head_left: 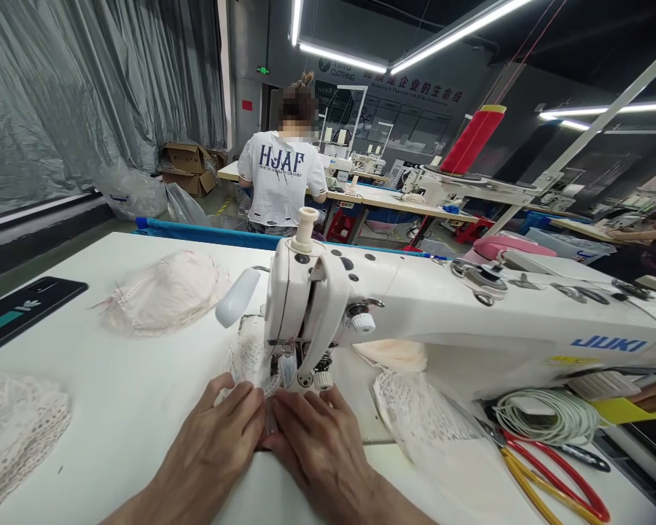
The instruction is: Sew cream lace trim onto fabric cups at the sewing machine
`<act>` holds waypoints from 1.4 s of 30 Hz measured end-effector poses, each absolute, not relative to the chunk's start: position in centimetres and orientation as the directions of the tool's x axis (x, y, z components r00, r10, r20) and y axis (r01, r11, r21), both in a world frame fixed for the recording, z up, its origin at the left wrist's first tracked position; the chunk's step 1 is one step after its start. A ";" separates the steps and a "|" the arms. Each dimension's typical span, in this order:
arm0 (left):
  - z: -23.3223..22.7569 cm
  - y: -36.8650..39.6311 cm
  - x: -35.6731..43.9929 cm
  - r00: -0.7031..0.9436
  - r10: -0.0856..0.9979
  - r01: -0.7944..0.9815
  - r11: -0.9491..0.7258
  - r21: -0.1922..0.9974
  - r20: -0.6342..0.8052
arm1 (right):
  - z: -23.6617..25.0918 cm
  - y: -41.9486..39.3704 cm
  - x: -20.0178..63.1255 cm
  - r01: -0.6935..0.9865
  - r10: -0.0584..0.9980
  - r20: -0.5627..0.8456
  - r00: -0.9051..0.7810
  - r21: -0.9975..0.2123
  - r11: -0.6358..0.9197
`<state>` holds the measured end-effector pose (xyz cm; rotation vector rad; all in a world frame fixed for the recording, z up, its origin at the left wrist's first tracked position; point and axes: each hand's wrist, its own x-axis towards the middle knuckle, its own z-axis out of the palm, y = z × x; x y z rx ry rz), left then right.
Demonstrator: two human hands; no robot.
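Note:
A white sewing machine stands across the table, its needle area just beyond my fingertips. Pale lace fabric lies under the presser foot and comes toward me. My left hand is closed on its near edge, left of the needle. Close beside it, my right hand pinches the same fabric with the fingers bent. The thumbs and the fabric between them are partly hidden. More lace fabric spreads right of my right hand, under the machine arm.
Stacked lace pieces lie on the left, with another pile nearer me. Red-and-yellow-handled scissors and a coil of pale cord sit at the right. Ahead, a person in a white shirt sits at another table.

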<state>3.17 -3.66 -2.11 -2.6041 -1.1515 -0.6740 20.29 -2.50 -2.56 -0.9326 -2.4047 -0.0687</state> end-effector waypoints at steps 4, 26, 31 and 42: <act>-2.3 -3.5 2.9 0.554 0.687 0.759 -0.649 0.053 0.470 | -2.7 -2.6 20.2 0.655 0.610 0.496 -0.618 -0.104 0.748; 4.7 -7.0 -1.5 0.300 0.900 0.524 0.121 0.843 -0.316 | -0.2 -5.5 20.0 0.325 0.743 0.329 -0.584 -0.743 0.585; 5.9 -13.3 -1.1 0.381 0.783 0.109 0.490 0.865 -0.492 | 2.3 -8.4 19.2 0.176 0.680 0.025 -0.733 -0.959 0.224; 1.1 -20.4 -0.3 0.383 0.770 -0.017 0.558 0.829 -0.510 | 0.7 -15.2 21.6 0.147 0.461 -0.205 -0.863 -0.976 -0.159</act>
